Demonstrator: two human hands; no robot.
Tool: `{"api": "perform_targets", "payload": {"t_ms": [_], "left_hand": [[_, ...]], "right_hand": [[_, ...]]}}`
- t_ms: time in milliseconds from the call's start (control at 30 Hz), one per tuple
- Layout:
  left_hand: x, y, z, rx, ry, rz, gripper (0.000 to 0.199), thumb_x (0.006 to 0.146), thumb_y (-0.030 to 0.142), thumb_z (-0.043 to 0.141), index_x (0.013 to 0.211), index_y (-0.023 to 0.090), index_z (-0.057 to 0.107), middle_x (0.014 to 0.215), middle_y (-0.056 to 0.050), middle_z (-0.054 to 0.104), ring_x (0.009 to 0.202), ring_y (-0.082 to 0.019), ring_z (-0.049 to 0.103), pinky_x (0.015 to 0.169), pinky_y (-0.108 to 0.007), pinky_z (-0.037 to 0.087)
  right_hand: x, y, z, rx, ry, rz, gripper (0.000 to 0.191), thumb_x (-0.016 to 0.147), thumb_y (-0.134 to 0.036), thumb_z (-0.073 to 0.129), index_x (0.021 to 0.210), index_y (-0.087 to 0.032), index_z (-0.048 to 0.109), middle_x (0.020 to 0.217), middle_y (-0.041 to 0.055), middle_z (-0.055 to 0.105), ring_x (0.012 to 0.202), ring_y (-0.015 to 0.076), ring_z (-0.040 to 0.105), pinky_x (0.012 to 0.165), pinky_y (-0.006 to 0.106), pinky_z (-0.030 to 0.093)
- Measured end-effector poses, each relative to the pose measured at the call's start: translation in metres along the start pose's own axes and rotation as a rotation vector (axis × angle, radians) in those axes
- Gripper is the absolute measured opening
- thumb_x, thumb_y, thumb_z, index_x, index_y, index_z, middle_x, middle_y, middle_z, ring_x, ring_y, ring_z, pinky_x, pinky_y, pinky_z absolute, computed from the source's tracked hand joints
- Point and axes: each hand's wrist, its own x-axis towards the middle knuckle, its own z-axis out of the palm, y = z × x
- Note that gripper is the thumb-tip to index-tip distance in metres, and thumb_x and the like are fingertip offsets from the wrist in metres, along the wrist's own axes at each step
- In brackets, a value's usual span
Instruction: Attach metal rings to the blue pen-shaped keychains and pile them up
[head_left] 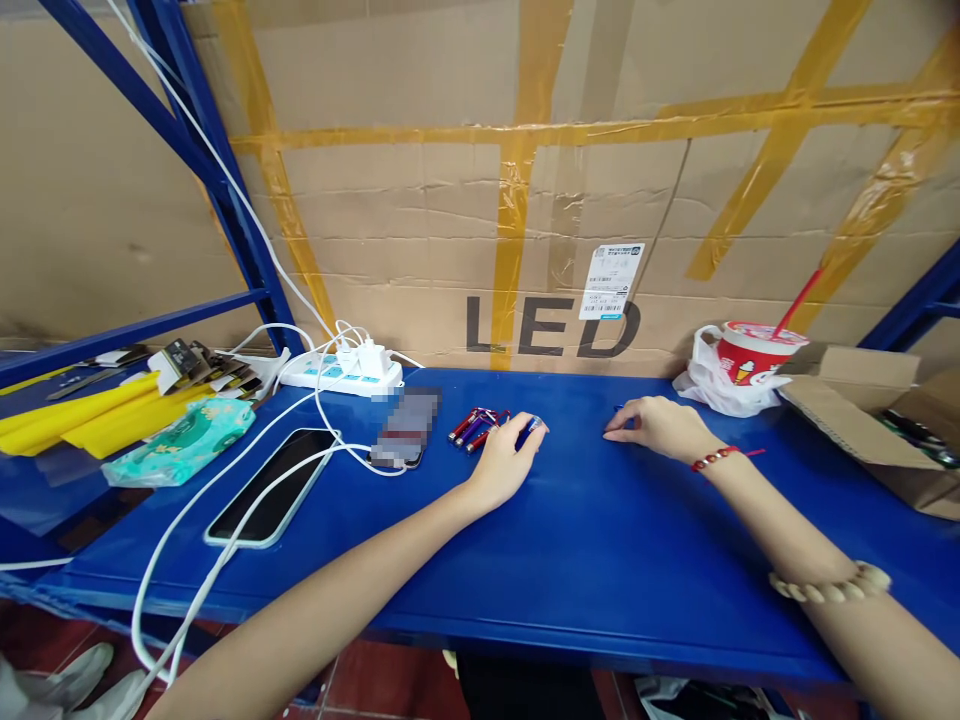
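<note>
On the blue tabletop [600, 540], beside red metal tubes [462, 427], a blue tube [529, 428] seems pinched in the left hand [504, 462], steadiness being called for, while anything held in the curled right hand [661, 428] cannot be told.

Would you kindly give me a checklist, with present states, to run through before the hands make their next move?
1. Left hand at a blue cylinder: ok, the hand is on it.
2. Left grip firm: cannot tell from this one view.
3. Right hand's contents identified: cannot tell; only a bit of blue shows by the fingertips.
4. Group of red and blue cylinders close to the left hand: ok, it lies right beside it.
5. White cables wholly on the blue table: not ok, they hang over its front edge.
6. Red cup upright: ok, it stands in a plastic bag beyond the right hand.
</note>
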Motion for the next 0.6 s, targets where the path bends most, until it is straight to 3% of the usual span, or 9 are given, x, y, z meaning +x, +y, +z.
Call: {"api": "perform_targets", "payload": {"t_ms": [267, 400, 600], "left_hand": [[-0.002, 0.0, 0.006, 0.025, -0.083, 0.047, 0.023, 0.088, 0.03, 0.037, 0.089, 0.016, 0.055, 0.076, -0.001, 0.055, 0.072, -0.012, 0.052, 0.069, -0.021, 0.038], [-0.002, -0.001, 0.008, -0.001, -0.091, 0.036, 0.024, 0.089, 0.032, 0.036, 0.091, 0.016, 0.054, 0.072, 0.0, 0.053, 0.068, -0.011, 0.051, 0.065, -0.02, 0.038], [-0.002, -0.001, 0.008, -0.025, -0.087, 0.011, 0.025, 0.089, 0.032, 0.035, 0.091, 0.015, 0.053, 0.069, 0.001, 0.051, 0.064, -0.009, 0.048, 0.061, -0.019, 0.036]], "right_hand": [[-0.007, -0.03, -0.002, 0.164, -0.083, -0.118, 0.019, 0.076, -0.044, 0.056, 0.085, -0.031, 0.066, 0.087, -0.005, 0.064, 0.076, 0.0136, 0.057, 0.06, 0.024, 0.04], [-0.008, -0.032, 0.0, 0.15, -0.023, -0.145, 0.017, 0.077, -0.041, 0.055, 0.084, -0.031, 0.067, 0.094, -0.0053, 0.063, 0.079, 0.014, 0.058, 0.059, 0.022, 0.039], [-0.006, -0.028, 0.003, 0.196, -0.043, -0.088, 0.016, 0.073, -0.043, 0.058, 0.077, -0.031, 0.067, 0.08, -0.0061, 0.065, 0.073, 0.014, 0.059, 0.056, 0.022, 0.039]]}}
